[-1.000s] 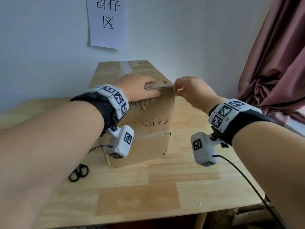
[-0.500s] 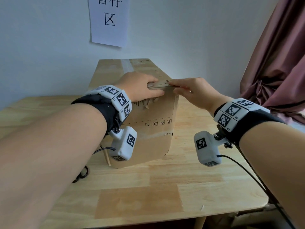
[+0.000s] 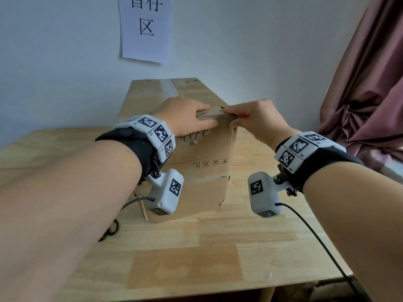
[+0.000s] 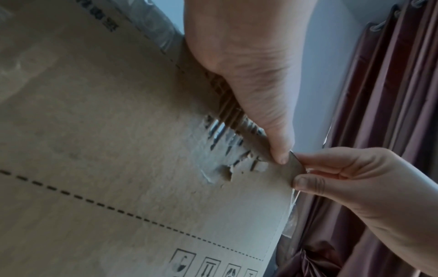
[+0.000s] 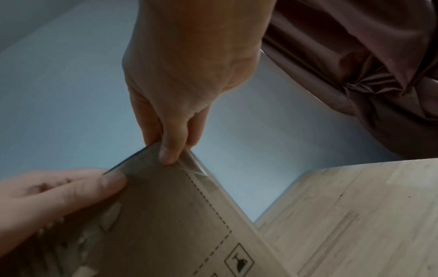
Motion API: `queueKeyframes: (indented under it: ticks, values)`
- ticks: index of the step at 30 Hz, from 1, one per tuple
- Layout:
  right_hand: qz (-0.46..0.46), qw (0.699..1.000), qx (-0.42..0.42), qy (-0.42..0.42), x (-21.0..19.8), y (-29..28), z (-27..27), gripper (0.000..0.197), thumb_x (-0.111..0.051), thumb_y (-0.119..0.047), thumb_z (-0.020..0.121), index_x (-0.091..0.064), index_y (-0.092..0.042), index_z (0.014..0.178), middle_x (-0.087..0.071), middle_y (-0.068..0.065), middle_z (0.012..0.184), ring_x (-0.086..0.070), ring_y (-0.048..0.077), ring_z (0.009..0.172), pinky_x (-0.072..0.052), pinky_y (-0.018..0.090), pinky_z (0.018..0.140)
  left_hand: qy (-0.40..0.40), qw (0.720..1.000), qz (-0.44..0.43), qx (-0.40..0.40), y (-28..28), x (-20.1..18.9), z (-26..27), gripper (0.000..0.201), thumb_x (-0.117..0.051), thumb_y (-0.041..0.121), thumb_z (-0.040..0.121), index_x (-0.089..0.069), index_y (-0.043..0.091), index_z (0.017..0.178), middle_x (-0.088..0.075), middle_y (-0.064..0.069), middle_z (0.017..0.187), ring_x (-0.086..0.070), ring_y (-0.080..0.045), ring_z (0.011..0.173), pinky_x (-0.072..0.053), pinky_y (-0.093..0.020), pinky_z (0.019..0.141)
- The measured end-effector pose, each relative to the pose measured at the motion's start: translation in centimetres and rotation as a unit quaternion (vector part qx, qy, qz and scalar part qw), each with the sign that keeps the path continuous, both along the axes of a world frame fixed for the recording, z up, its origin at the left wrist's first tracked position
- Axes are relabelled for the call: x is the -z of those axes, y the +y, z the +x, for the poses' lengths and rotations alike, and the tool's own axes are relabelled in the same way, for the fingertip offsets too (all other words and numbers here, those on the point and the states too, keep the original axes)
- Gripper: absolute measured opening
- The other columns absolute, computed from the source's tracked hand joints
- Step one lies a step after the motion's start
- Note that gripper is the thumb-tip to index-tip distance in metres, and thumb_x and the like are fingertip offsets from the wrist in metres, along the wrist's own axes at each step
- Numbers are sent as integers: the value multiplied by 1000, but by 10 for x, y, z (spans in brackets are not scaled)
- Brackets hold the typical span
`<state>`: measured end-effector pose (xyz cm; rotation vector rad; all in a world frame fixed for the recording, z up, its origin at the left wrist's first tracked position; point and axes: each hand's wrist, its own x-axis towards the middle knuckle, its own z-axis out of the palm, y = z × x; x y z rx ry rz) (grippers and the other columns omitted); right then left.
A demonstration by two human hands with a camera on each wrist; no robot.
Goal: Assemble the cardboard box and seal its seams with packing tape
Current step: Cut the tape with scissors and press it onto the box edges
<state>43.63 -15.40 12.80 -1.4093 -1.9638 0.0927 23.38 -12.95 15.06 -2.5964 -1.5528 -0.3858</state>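
A brown cardboard box (image 3: 196, 182) stands upright on the wooden table (image 3: 218, 247) by the wall. Its front face is torn just under the top edge (image 3: 196, 138), and a clear tape strip (image 3: 169, 88) runs along the top. My left hand (image 3: 208, 117) grips the near top edge, fingers on top and thumb (image 4: 272, 121) against the front face (image 4: 118, 168). My right hand (image 3: 232, 115) pinches the box's near right top corner, the thumb (image 5: 169, 151) on the front face (image 5: 166, 215). The two hands almost touch there. Clear tape (image 5: 199, 172) wraps that corner.
Black scissors (image 3: 111, 231) lie on the table left of the box, partly behind my left arm. A mauve curtain (image 3: 359, 94) hangs at the right. A paper sign (image 3: 146, 29) is on the wall behind. Bare tabletop (image 5: 355, 215) shows right of the box.
My right hand's fingers have reached over the box's near right corner and now pinch it. My left hand has kept its grip on the top edge.
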Motion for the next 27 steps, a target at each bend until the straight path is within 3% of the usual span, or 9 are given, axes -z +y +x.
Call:
queueKeyframes:
  ticks: [3,6,10,13,15,17,19,22,27]
  values:
    - [6,995,-18,98,8,2,0,36,-75,-6,77,-70,-10,113,-69,3,114,-62,9,106,-42,15,97,1,1000,1,2,-1,0,1,67,-44,69,83,-41,34,141,-44,7,145,-44,-20,130,-36,-32,101]
    - [-4,978,-23,208,19,4,-2,38,-74,-6,79,-69,-13,115,-67,-4,112,-64,11,101,-47,22,97,-2,1000,0,4,0,-1,0,67,-45,69,83,-41,34,140,-44,7,145,-43,-19,131,-35,-32,102]
    - [-88,940,-59,323,55,3,-3,42,-65,-14,88,-57,-12,129,-66,-5,111,-65,3,97,-51,23,92,-4,1000,6,6,-1,-2,-1,66,-47,69,82,-44,34,139,-45,8,144,-43,-18,131,-34,-31,101]
    - [-86,945,-55,312,83,4,-4,14,-62,-22,90,-71,-12,97,-68,-20,74,-63,-6,75,-54,25,81,-6,1000,9,7,-1,1,-2,66,-47,68,83,-43,34,140,-44,8,145,-42,-18,132,-34,-31,102]
    - [-97,965,-23,244,76,3,-3,18,-60,-28,92,-69,-16,84,-57,-25,54,-52,-8,56,-42,14,63,-10,1000,11,5,1,1,-2,66,-48,68,83,-43,34,139,-44,8,145,-42,-18,132,-34,-31,102]
    - [-81,988,23,128,61,-1,-3,26,-50,-38,97,-64,-21,84,-55,-19,61,-48,-2,59,-35,18,59,-15,1000,6,4,1,1,-2,67,-48,68,82,-43,34,139,-44,9,145,-42,-18,132,-35,-31,103]
    - [-41,993,64,93,47,-4,-7,41,-37,-42,101,-61,-13,84,-55,-5,68,-50,15,68,-36,28,63,-13,1000,4,6,0,1,-1,67,-47,69,82,-41,34,140,-43,9,146,-42,-18,132,-36,-32,104]
    - [-22,985,93,143,42,-4,-22,49,-37,-34,103,-39,-16,57,-37,-5,54,-34,12,53,-27,28,53,11,1000,11,7,1,3,-1,66,-42,68,86,-36,34,143,-36,7,150,-38,-18,135,-33,-33,106]
    - [-33,970,102,219,64,-2,-28,49,-39,-31,103,-30,-20,55,-33,-7,53,-29,9,51,-22,27,51,65,997,38,25,2,8,-2,63,-23,61,94,-30,28,146,-31,-3,153,-37,-22,136,-35,-37,104]
